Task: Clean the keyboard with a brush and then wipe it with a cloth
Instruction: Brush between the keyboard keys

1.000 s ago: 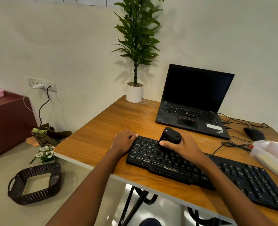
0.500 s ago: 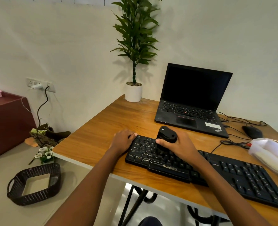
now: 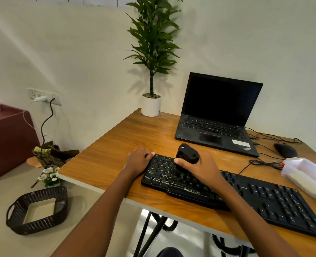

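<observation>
— Where's the brush [image 3: 187, 154]?
— In the right hand [image 3: 199, 168]; the grip is wrapped round its black body; its lower end meets the keyboard [image 3: 275, 203], lower middle of the frame.
— And the left hand [image 3: 138, 160]?
— Grip loose, holding nothing; fingers rest on the keyboard's left end, on the counter [image 3: 125, 145].

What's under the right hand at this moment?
The right hand grips a black brush set down on the letter keys of the black keyboard. The keys beneath the palm, and where the bristles meet them, are covered.
</observation>
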{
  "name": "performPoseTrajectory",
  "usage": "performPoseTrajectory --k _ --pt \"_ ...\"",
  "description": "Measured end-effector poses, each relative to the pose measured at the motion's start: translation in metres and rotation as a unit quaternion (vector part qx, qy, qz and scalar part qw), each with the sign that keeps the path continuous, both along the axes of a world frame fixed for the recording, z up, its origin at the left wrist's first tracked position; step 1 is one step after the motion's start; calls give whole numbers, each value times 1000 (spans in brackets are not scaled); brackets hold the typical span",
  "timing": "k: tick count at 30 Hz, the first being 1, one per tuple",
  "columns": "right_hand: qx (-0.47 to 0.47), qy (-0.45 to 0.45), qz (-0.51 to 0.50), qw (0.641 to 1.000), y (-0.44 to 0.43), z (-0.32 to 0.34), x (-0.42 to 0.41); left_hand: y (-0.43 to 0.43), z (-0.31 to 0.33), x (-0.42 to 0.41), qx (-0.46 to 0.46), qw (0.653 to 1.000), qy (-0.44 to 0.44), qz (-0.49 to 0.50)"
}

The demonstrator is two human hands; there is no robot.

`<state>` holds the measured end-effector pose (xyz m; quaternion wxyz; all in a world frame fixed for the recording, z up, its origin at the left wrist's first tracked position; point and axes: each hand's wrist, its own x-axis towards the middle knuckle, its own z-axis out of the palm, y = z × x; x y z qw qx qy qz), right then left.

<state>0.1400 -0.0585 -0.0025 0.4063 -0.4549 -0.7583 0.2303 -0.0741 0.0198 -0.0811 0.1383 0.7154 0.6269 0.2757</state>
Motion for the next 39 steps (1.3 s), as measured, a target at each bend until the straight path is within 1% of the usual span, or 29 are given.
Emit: performPoseTrajectory --k 2,3,5,6,8,10,12,14,15,17,18,19,20,22,23,24,25,26,27,29,30,32,33,34,36,37,39 --pt "-10 42 22 999 -1 1 -2 -1 0 0 0 1000 0 1" --pt "-35 55 38 997 -3 2 -3 -1 0 0 1 1000 0 1" --pt "-37 31 43 998 -5 1 -7 0 0 0 3 1000 0 3" --pt "-23 14 32 999 -5 1 -8 0 0 -1 3 1000 -1 2" --pt "12 16 11 1000 -3 0 -6 0 -1 0 2 1000 -4 0" --pt "-3 45 28 999 -4 1 -3 0 -2 -1 6 1000 -10 1" --pt "-33 38 47 998 -5 2 -1 1 -2 0 7 1000 -11 1" --pt "5 -1 11 1000 -4 2 0 1 -1 0 4 1000 -5 -2" --pt "13 7 -3 1000 -3 3 2 1 -2 0 1 1000 0 -3" --pt "-11 50 19 998 -3 3 5 2 -2 0 0 1000 3 -2" --pt "-43 52 36 997 -3 4 5 2 -2 -1 0 1000 2 -2" --pt "-57 34 43 997 -4 5 5 2 -2 -1 0 1000 0 -2" --pt "-50 0 34 998 -2 3 4 3 -2 -1 0 1000 0 -2" --pt "8 -49 -7 999 0 6 4 3 -3 -1 -2 1000 -1 -5" --pt "12 -36 -8 999 0 7 4 2 -3 -1 -2 1000 -1 -5" --pt "-7 4 13 1000 0 7 3 2 -4 -2 0 1000 -3 -4" --pt "-41 33 41 998 -1 6 4 2 -4 -2 0 1000 -3 -4" --pt "-71 40 63 995 -3 5 3 2 -4 -1 2 1000 -2 -3" --pt "-68 22 69 995 -4 5 1 2 -3 -1 3 1000 -1 -2" --pt "-17 -18 44 999 -1 5 -2 2 -3 -1 1 1000 0 -4" --pt "0 -18 30 999 0 6 -4 2 -3 -1 -1 1000 0 -4" --pt "-15 27 35 999 3 5 -7 1 -3 -1 -2 1000 2 -5" --pt "-43 44 51 997 3 4 -9 1 -3 -1 -1 1000 0 -5" --pt "-61 43 67 995 4 4 -11 1 -3 -1 2 1000 -3 -5" --pt "-40 3 65 997 5 2 -16 0 -1 -1 4 1000 -7 -2" --pt "-27 -3 52 998 7 3 -17 0 -1 -1 3 1000 -6 -1" --pt "-30 19 51 998 9 4 -19 -1 -1 0 2 1000 -5 -2"
